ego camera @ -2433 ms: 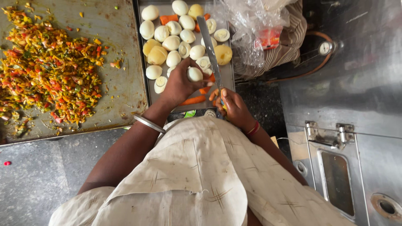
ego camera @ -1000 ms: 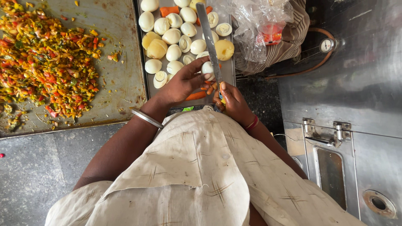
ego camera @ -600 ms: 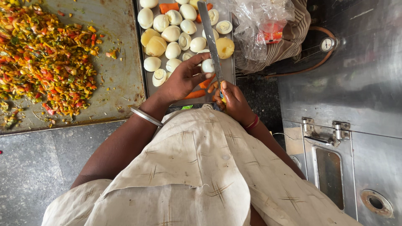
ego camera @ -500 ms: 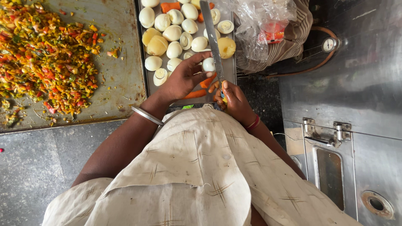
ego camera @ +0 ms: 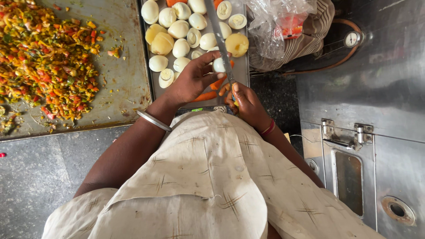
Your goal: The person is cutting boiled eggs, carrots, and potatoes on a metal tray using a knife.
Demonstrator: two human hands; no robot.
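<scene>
- Here, the biggest thing over the counter is the broad, flat grey metal griddle [ego camera: 128,88], heaped along its left side with chopped red, orange and green vegetables [ego camera: 44,62]; its right edge lies just beside the egg tray.
- Next, the long rectangular steel tray [ego camera: 241,73] carries a crowd of peeled white boiled eggs [ego camera: 179,28], some whole and some halved with the yolk showing, plus orange carrot strips [ego camera: 206,95] near its front edge.
- A crumpled clear plastic bag [ego camera: 276,26] with something red inside sits against the tray's right edge, over a striped cloth.
- The left hand [ego camera: 195,79], a plain silver bangle [ego camera: 153,121] on its wrist, reaches over the tray's front edge; its fingers are half curled and pinch a small white boiled egg [ego camera: 218,65] at the fingertips.
- The right hand [ego camera: 248,104], with a red thread at the wrist, is closed round the handle of a long narrow steel knife [ego camera: 219,33]; the handle itself is hidden in the fist.
- The blade runs from that hand towards the tray's far edge and rests across the pinched egg, close to the right edge.
- The other eggs lie left of and beyond the blade, clear of both hands.
</scene>
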